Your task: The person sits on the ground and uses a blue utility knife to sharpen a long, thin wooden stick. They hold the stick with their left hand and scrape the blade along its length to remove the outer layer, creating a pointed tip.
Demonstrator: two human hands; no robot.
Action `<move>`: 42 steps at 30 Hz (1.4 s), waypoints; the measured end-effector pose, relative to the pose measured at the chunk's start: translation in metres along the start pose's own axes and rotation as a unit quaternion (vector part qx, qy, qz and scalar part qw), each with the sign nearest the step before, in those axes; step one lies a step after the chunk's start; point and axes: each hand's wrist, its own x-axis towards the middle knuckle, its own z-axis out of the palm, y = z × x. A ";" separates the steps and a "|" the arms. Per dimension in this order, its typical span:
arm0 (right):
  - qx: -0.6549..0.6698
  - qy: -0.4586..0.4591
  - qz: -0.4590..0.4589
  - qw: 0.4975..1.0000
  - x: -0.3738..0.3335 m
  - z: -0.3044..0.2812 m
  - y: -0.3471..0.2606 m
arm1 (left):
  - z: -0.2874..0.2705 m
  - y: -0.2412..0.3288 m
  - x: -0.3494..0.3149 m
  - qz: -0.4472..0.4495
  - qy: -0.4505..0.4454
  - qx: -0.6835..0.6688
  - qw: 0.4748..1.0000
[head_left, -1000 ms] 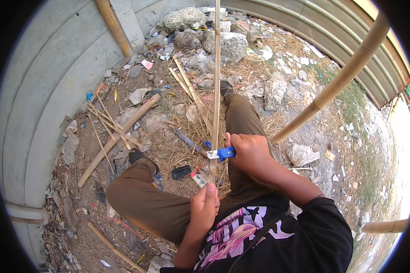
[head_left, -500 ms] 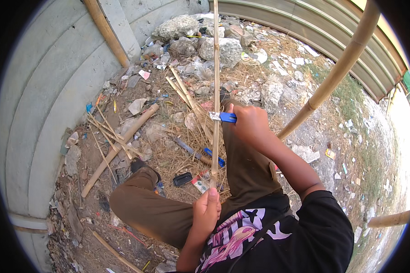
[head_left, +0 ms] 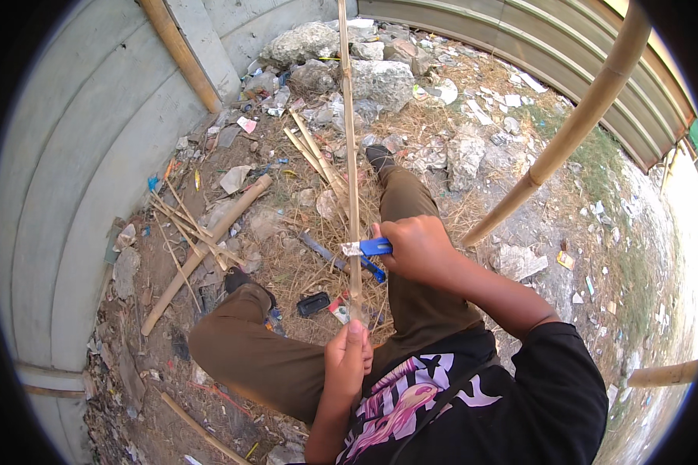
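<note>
Left hand, low centre of the frame, pinches the near end of a bamboo strip running up to the top edge. Right hand grips a blue cutter, blade across the strip mid-frame. I'd advise a shallow angle, even pressure, left thumb clear below. Beyond, left of centre, lies a bamboo pole.

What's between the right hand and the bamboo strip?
In the head view, a blue-handled utility knife spans from the right hand to the bamboo strip.
</note>
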 end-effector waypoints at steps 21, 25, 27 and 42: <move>0.013 0.107 0.024 0.994 -0.021 0.001 -0.014 | -0.001 0.002 -0.002 -0.033 -0.064 -0.048 0.996; 0.036 0.021 -0.037 0.998 -0.059 0.016 -0.032 | -0.003 0.005 -0.002 -0.023 -0.068 -0.054 0.996; 0.020 0.037 -0.035 0.998 -0.062 0.019 -0.034 | -0.002 0.001 -0.001 -0.015 -0.072 -0.053 0.996; 0.067 0.115 0.034 0.991 -0.012 -0.007 -0.009 | -0.004 0.005 -0.003 -0.057 -0.128 -0.098 0.985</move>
